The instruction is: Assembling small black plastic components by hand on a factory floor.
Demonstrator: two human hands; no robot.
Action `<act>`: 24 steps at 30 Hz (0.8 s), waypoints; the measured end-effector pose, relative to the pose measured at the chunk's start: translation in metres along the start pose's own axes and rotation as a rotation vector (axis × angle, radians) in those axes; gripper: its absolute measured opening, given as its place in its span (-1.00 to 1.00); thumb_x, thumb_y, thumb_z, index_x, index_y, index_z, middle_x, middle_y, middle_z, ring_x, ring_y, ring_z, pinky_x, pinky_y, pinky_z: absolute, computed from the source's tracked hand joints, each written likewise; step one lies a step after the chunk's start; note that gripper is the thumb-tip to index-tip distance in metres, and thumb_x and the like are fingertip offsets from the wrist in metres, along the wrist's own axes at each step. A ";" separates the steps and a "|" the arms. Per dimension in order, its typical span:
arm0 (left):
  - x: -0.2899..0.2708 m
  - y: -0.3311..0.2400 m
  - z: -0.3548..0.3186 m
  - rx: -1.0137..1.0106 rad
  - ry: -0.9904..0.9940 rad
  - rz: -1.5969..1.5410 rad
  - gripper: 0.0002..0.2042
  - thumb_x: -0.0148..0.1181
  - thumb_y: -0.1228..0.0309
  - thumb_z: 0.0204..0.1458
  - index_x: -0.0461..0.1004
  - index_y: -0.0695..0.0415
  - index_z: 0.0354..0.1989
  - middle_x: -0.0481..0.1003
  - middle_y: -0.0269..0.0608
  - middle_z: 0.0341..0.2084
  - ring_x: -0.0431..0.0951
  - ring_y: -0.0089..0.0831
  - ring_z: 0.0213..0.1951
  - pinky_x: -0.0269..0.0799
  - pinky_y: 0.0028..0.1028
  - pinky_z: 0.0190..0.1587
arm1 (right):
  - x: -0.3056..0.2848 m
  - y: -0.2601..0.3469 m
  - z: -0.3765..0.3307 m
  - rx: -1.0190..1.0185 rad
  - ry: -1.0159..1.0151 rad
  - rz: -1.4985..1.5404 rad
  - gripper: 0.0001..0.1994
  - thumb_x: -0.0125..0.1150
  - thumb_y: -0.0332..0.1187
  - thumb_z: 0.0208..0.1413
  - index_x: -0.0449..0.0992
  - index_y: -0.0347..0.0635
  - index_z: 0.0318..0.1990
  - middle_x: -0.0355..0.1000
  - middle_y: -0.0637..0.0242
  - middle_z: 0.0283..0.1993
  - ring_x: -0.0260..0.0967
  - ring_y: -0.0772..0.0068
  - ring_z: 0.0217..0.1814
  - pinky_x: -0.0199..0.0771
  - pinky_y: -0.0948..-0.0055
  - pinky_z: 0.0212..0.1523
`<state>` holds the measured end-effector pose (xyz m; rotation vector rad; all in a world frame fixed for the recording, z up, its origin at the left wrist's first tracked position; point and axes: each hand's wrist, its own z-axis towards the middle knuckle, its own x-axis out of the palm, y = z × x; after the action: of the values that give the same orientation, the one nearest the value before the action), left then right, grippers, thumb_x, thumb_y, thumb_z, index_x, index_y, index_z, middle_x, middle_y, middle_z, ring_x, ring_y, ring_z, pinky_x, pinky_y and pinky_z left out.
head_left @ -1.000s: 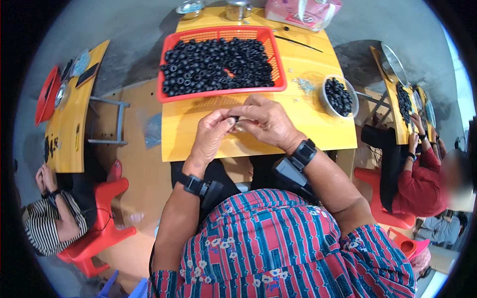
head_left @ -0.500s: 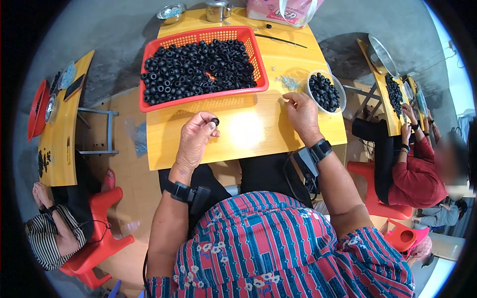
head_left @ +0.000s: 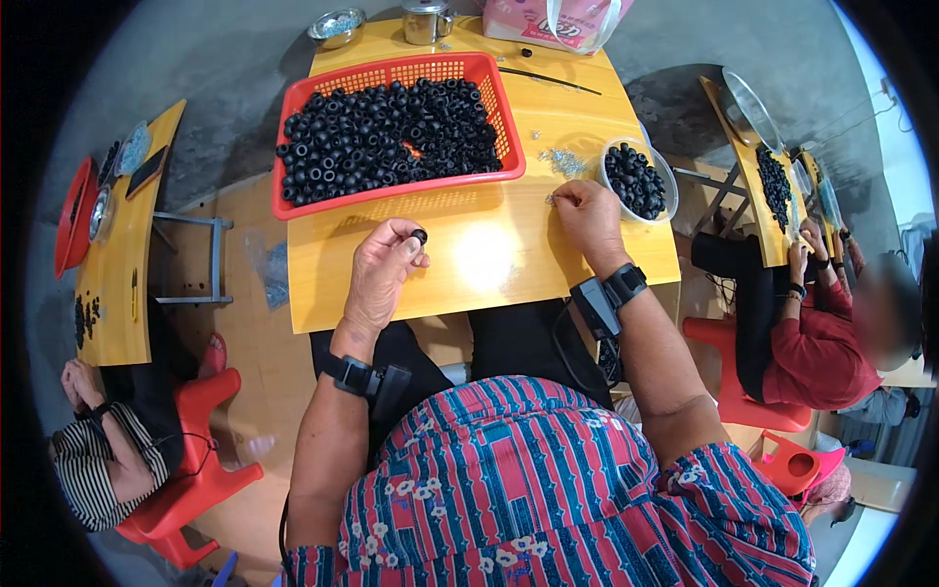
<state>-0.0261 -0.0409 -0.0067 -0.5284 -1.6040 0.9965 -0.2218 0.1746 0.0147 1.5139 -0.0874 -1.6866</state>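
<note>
My left hand (head_left: 383,264) is closed over the front of the yellow table, pinching a small black ring-shaped part (head_left: 420,237) between thumb and fingers. To the right, my right hand (head_left: 593,223) is closed in a pinch low over the tabletop. At its fingertips shows a tiny pale piece (head_left: 551,200), too small to name. Just beyond that hand lies a little pile of tiny clear or silvery pieces (head_left: 564,162). A clear round bowl (head_left: 674,199) of black parts stands right of it. The red basket (head_left: 411,191), heaped with similar black rings, sits beyond my left hand.
At the far end of the yellow table (head_left: 377,311) are a metal bowl (head_left: 337,29), a metal cup (head_left: 426,23), a pink bag (head_left: 548,22) and a thin black strip (head_left: 550,80). People sit at tables on either side, on red stools (head_left: 201,460).
My right fingertips have shifted slightly, and more of the small pile shows beyond them. My left hand keeps hold of the black ring-shaped part. The view has moved a little.
</note>
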 end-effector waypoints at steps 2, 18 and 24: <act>0.000 0.000 0.000 0.001 -0.005 0.001 -0.88 0.12 0.46 0.09 0.42 0.19 -0.23 0.38 -0.40 -0.41 0.35 -0.62 -0.40 0.37 -0.55 -0.22 | -0.001 0.000 -0.001 0.040 0.007 0.078 -0.89 0.15 -0.47 -0.12 0.58 -0.27 -0.44 0.48 0.02 -0.41 0.45 0.02 -0.35 0.46 0.23 -0.26; -0.001 0.000 0.001 0.005 0.002 0.002 -0.88 0.13 0.45 0.09 0.42 0.18 -0.23 0.37 -0.41 -0.41 0.34 -0.64 -0.40 0.37 -0.57 -0.23 | -0.003 0.011 -0.007 0.031 0.032 -0.075 -0.88 0.18 -0.41 -0.16 0.58 -0.23 -0.47 0.46 0.04 -0.43 0.43 0.04 -0.34 0.44 0.20 -0.24; 0.001 -0.001 0.001 0.006 0.002 0.011 -0.90 0.10 0.46 0.10 0.42 0.17 -0.23 0.36 -0.42 -0.44 0.34 -0.65 -0.40 0.35 -0.54 -0.21 | -0.002 0.011 -0.007 -0.006 0.012 -0.140 -0.88 0.14 -0.42 -0.13 0.58 -0.22 -0.46 0.47 0.04 -0.40 0.43 0.02 -0.32 0.44 0.18 -0.21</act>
<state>-0.0269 -0.0408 -0.0049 -0.5345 -1.5968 1.0086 -0.2107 0.1717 0.0202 1.5563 0.0306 -1.7858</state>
